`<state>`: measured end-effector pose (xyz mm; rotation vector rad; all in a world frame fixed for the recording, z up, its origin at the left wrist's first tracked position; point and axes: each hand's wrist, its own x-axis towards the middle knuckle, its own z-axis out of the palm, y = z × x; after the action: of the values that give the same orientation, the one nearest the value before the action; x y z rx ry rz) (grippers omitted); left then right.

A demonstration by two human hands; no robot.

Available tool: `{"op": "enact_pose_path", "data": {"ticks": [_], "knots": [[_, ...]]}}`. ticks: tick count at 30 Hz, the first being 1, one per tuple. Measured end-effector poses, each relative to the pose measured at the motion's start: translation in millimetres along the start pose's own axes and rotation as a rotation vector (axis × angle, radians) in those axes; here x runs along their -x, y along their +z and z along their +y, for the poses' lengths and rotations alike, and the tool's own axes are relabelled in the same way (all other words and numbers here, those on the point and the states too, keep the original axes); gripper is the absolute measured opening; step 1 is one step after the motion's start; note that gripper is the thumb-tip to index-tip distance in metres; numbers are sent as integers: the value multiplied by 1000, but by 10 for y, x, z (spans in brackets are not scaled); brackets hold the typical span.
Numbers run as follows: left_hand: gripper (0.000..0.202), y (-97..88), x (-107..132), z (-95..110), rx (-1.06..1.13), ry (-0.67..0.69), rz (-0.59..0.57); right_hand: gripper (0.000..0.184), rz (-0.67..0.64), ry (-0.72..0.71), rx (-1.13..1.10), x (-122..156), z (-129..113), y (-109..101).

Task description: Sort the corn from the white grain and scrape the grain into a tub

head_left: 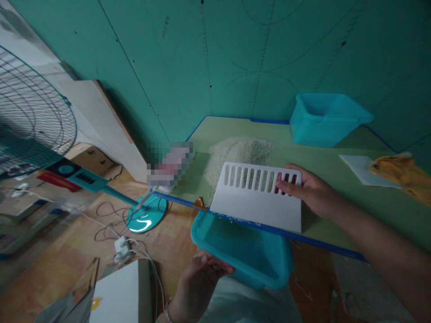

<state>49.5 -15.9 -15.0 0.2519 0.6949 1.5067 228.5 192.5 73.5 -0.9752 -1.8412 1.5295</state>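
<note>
My right hand (308, 190) grips a white plastic board (256, 204) with a row of slots by its upper right corner, its fingers showing through the end slots. The board leans at the table's front edge, before a heap of pale, rice-like grains (239, 150). Below that edge sits a turquoise plastic tub (242, 244), with some grains along the blue table rim above it. My left hand (207, 269) is closed at the tub's near left side, fingers curled against its rim; part of this grip is hidden.
On the green table (319, 179) stand another turquoise tub (332, 121) at the back and an orange cloth (404, 172) on a white sheet at right. An orange clip (200, 204) sits on the front edge. Left are a fan (81, 177), cables and a power strip (121, 249).
</note>
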Motion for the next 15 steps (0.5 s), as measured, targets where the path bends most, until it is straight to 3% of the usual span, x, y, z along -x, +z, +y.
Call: {"op": "enact_pose_path", "data": {"ticks": [11, 15], "knots": [[17, -16, 4, -14, 18, 2, 10, 32, -164, 55, 55, 31, -41, 39], [16, -9, 2, -11, 20, 3, 8, 32, -37, 33, 13, 10, 5, 8]]}}
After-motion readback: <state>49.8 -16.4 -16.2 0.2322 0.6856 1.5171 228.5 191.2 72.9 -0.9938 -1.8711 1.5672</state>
